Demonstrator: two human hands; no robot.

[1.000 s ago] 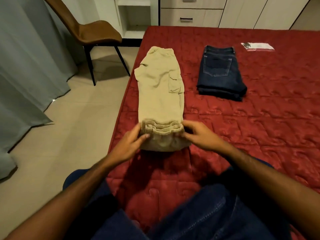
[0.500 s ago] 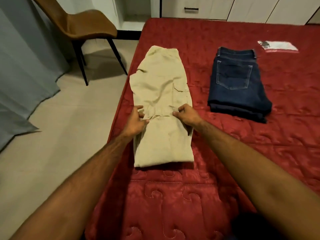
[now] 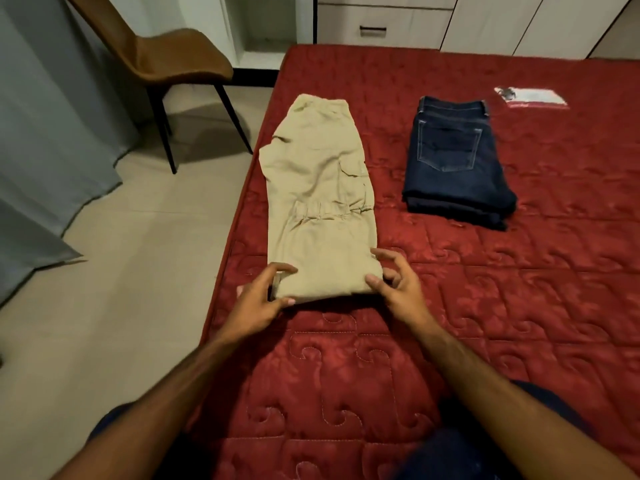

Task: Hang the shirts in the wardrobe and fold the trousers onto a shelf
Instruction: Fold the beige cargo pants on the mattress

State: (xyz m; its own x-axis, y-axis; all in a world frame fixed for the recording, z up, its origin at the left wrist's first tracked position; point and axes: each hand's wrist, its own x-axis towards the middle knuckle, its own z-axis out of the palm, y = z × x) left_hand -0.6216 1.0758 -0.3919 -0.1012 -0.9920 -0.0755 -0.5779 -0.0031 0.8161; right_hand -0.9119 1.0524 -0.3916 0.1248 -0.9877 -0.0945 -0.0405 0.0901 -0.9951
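A red quilted bed (image 3: 485,306) fills most of the view, with a tan tiled floor (image 3: 121,271), a brown chair (image 3: 166,60), a grey curtain (image 3: 45,116) and pale drawers (image 3: 381,26) around it. Half a second ago both hands pressed the cuffs down mid-way up the beige trousers (image 3: 318,188); now the left hand (image 3: 259,299) and right hand (image 3: 398,289) pinch the 2 near corners of the folded edge. Folded jeans (image 3: 453,157) lie to the right, apart from them.
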